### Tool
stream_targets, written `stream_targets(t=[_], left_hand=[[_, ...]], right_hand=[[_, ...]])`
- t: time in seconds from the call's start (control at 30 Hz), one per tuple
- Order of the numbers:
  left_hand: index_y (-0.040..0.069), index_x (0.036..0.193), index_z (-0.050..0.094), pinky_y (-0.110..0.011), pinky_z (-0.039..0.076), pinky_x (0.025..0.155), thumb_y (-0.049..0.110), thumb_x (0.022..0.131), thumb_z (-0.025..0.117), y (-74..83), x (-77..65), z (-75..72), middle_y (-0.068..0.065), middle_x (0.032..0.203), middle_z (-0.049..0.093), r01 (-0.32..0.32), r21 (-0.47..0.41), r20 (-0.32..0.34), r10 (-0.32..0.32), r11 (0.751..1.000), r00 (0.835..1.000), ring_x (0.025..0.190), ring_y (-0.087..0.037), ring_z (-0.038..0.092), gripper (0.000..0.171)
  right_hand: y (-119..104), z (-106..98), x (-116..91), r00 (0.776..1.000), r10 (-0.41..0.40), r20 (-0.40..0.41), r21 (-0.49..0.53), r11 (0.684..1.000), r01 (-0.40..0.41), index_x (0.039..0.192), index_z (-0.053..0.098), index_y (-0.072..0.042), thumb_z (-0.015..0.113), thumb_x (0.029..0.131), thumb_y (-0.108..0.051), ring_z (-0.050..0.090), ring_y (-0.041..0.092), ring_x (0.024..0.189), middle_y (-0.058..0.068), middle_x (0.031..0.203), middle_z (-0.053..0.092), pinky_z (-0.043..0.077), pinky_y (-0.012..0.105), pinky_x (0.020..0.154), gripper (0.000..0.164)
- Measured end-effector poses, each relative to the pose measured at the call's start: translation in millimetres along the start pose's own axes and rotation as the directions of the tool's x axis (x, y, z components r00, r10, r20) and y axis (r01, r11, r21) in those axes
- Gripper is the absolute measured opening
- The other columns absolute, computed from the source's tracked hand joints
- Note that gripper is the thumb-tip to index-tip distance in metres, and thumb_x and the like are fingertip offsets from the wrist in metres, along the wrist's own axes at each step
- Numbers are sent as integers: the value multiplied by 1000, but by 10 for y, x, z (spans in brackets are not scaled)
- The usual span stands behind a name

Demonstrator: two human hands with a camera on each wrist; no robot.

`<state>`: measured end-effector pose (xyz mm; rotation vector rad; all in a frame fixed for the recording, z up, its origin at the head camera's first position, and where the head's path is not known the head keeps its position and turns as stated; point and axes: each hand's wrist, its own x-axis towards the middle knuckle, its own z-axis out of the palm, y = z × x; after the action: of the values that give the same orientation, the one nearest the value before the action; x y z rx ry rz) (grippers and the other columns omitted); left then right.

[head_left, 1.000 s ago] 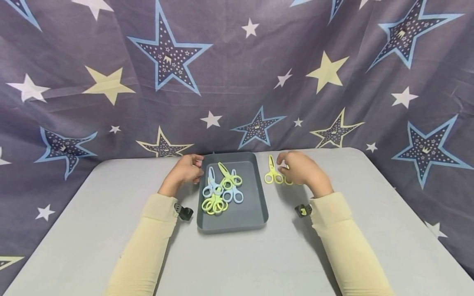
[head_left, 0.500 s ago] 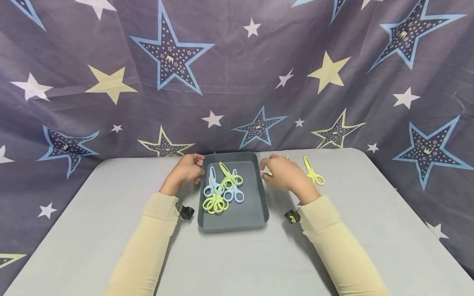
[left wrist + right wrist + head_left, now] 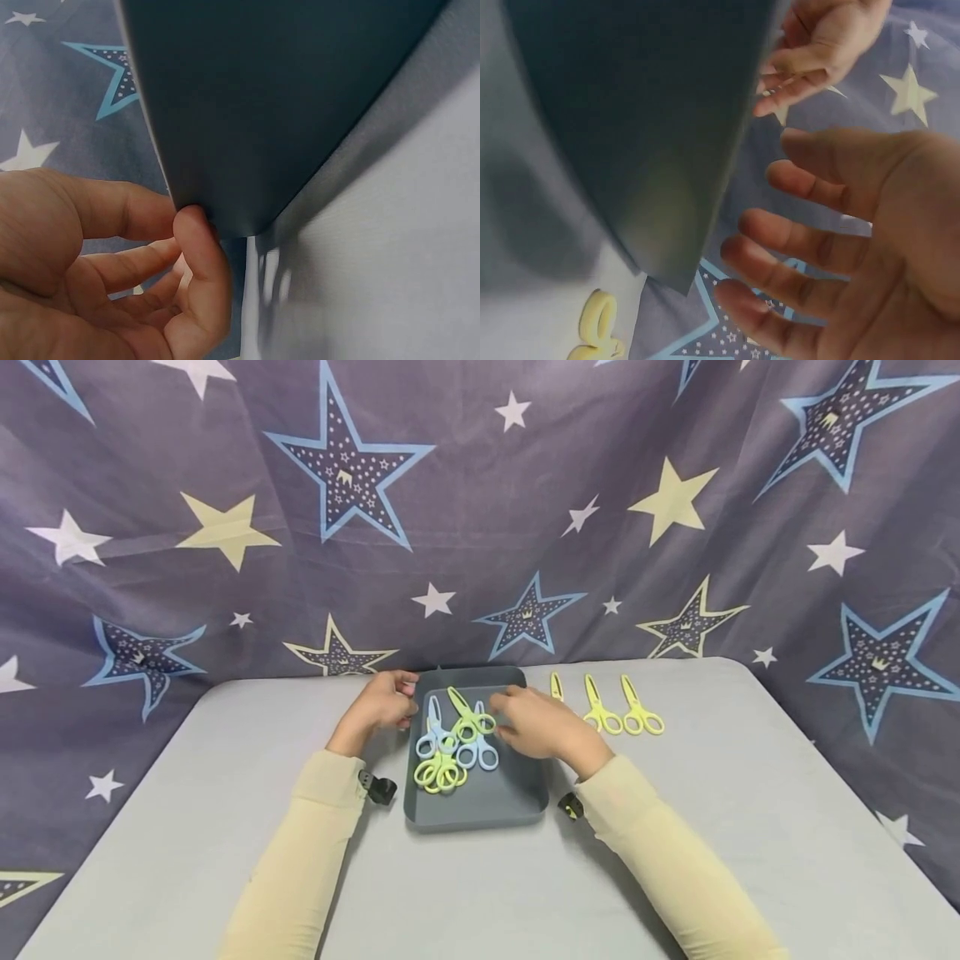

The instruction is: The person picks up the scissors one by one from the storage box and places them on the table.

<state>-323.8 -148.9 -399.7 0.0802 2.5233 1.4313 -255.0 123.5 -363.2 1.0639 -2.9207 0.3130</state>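
A grey tray (image 3: 517, 797) lies on the table with several scissors in its left half: light blue scissors (image 3: 434, 717) and green scissors (image 3: 461, 708), overlapping. My left hand (image 3: 378, 703) pinches the tray's rim at the far left corner; in the left wrist view, thumb and index finger meet at the tray wall (image 3: 225, 112). Over the tray's right side hovers my right hand (image 3: 542, 723). The right wrist view shows the right hand (image 3: 855, 247) with its fingers apart and nothing between them. It partly covers the blue scissors nearest it.
On the table (image 3: 720, 793) right of the tray lie yellow scissors (image 3: 595, 697) and more yellow scissors (image 3: 633, 700) in a row. A third yellow pair (image 3: 556, 685) is mostly hidden by the right hand. A star-patterned curtain (image 3: 465, 518) hangs behind the table.
My right hand has moved left from over the yellow scissors to over the tray, uncovering scissors on the right. The left hand stays at the tray's corner.
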Motion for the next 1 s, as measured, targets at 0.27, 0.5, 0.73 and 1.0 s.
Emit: stream_targets(t=[0.27,0.5,0.73,1.0], left_hand=[[-5,148,46,-31,61,67,-9,85,55,19,5,-2,-24,128,49,1,-13,-2,-1,1000,1000,84,-22,59,64],[-5,148,45,-31,61,66,-10,84,55,14,5,0,-24,128,48,3,-19,-8,-3,1000,1000,83,-22,58,65],[-4,148,46,-34,61,68,-10,84,55,20,0,-21,-22,126,49,6,0,-9,-6,1000,1000,85,-23,58,65],[-4,148,47,-31,61,66,-10,82,54,2,6,-32,-23,126,49,0,-5,-4,0,1000,1000,82,-23,59,66]], right_hand=[[-30,-15,143,998,-29,59,-36,999,31,129,66,-8,66,98,-18,64,28,107,11,120,66,56,43,91,33],[-6,-67,258,991,-70,111,-53,996,76,132,66,-8,65,100,-20,63,25,106,10,121,66,56,40,90,34],[-6,-86,371,983,-123,135,-101,985,137,131,67,-12,65,100,-23,64,27,107,9,121,65,55,42,94,33],[-57,-12,521,974,-137,179,-130,978,162,132,67,-16,64,101,-25,61,27,106,6,119,64,54,43,90,32]])
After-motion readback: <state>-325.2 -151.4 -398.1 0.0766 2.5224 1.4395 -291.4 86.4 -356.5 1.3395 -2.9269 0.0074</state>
